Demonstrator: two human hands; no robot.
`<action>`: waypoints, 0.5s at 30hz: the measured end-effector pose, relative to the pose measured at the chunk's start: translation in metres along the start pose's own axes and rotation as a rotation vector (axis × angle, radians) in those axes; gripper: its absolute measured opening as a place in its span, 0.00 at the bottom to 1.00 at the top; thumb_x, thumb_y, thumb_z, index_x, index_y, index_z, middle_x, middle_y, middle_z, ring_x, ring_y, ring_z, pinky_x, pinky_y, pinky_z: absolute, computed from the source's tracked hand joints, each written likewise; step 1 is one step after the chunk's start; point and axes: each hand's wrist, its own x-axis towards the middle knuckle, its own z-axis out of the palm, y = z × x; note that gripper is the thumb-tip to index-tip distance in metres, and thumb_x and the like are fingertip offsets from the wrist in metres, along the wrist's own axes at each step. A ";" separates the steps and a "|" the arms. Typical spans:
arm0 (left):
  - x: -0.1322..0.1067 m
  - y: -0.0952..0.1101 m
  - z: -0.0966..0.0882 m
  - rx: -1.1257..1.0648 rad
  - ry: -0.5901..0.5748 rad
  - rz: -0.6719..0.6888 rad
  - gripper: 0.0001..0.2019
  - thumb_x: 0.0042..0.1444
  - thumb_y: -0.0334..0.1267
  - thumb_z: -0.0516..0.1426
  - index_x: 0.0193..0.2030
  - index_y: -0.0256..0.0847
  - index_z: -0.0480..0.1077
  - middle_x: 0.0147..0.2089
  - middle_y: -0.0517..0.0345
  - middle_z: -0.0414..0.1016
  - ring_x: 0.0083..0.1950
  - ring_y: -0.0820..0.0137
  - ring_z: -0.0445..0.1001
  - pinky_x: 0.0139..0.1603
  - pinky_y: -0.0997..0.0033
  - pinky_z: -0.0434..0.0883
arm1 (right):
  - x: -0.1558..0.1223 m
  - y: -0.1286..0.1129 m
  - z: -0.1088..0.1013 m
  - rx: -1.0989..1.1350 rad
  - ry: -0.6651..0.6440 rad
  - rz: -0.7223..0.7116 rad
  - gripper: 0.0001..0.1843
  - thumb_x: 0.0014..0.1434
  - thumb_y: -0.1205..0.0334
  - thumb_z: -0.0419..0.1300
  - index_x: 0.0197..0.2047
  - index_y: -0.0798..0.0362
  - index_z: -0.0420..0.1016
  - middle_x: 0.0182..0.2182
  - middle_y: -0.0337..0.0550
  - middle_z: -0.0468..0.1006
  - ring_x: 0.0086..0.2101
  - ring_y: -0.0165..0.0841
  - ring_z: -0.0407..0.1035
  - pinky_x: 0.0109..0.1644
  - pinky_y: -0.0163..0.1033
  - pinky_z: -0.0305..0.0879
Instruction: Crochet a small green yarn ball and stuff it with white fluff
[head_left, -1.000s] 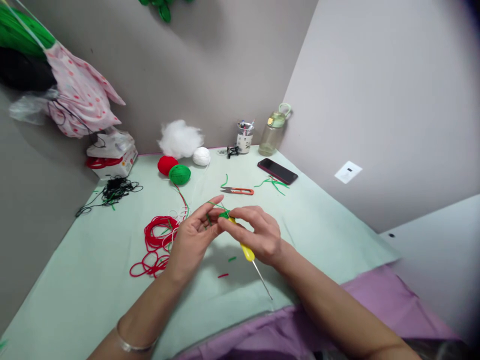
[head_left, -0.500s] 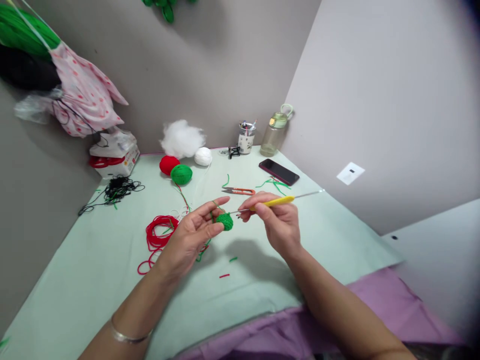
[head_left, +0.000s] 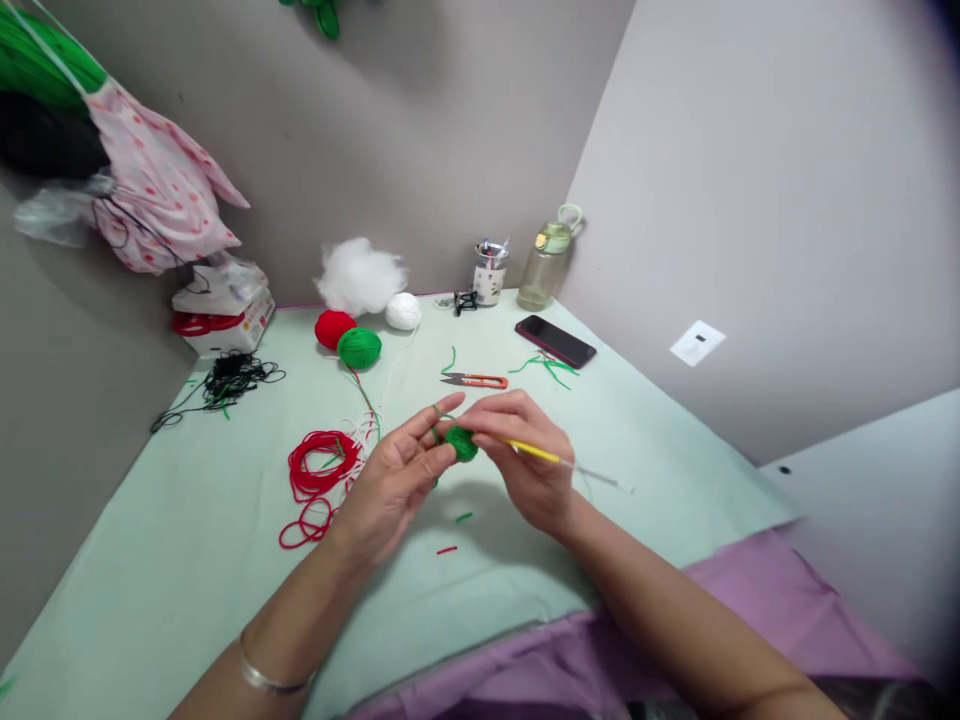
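My left hand [head_left: 397, 470] pinches a small green crocheted piece [head_left: 461, 443] between thumb and fingers. Green yarn runs over its raised index finger. My right hand [head_left: 529, 455] grips a crochet hook [head_left: 534, 451] by its yellow handle, and its fingertips touch the crocheted piece. The hook's working tip is hidden behind those fingers, while the metal shaft at the other end points down to the right. Beyond the hands lie orange thread snips [head_left: 476, 380]. Left of my left hand is a loose coil of red yarn [head_left: 322, 465].
Green [head_left: 360, 348], red [head_left: 334, 329] and white [head_left: 403, 311] yarn balls sit at the back beside white stuffing [head_left: 361, 275]. Farther right are a pen cup [head_left: 490, 275], a bottle [head_left: 545, 268] and a phone [head_left: 556, 341]. Tangled black yarn [head_left: 236, 378] lies at left.
My right hand has moved left against the crocheted piece. The hook has swung, so its free end now points lower right instead of slightly upward. The left hand still holds the piece.
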 end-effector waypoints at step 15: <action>0.002 0.004 -0.006 0.214 -0.015 0.119 0.24 0.53 0.38 0.71 0.59 0.47 0.79 0.44 0.57 0.79 0.47 0.67 0.75 0.51 0.70 0.69 | 0.018 0.002 -0.009 0.547 -0.036 0.492 0.10 0.64 0.53 0.67 0.38 0.50 0.85 0.33 0.43 0.82 0.33 0.32 0.73 0.35 0.37 0.71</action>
